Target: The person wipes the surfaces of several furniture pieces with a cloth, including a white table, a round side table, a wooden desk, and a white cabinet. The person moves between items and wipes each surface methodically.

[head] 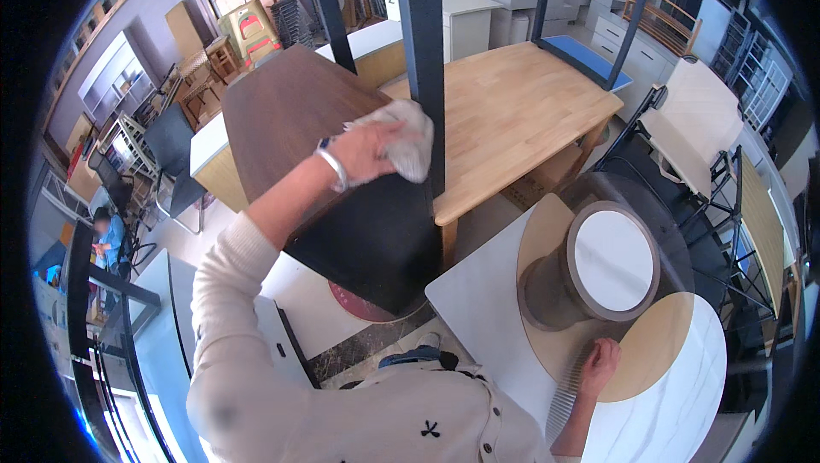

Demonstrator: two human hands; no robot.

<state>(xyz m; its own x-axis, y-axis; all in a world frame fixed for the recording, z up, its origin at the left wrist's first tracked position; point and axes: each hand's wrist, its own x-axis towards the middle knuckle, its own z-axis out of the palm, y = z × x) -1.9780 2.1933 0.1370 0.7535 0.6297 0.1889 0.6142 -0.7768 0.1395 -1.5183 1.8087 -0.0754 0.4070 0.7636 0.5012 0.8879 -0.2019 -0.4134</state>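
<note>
My left hand, with a white bracelet at the wrist, holds a crumpled light cloth against or right beside a dark upright metal post. Below the cloth are a dark brown wooden tabletop and a black panel. My right hand is low on the right, fingers loosely curled, over or at the edge of a round tabletop with a white marbled part and a tan part. Whether it touches the top or holds anything is unclear. A brown cylindrical stand with a white round top stands beyond it.
A light wooden table lies beyond the post, bearing a dark metal frame. Folding chairs crowd the right side. A black chair stands at left, and a seated person is farther off. A white tabletop adjoins my right side.
</note>
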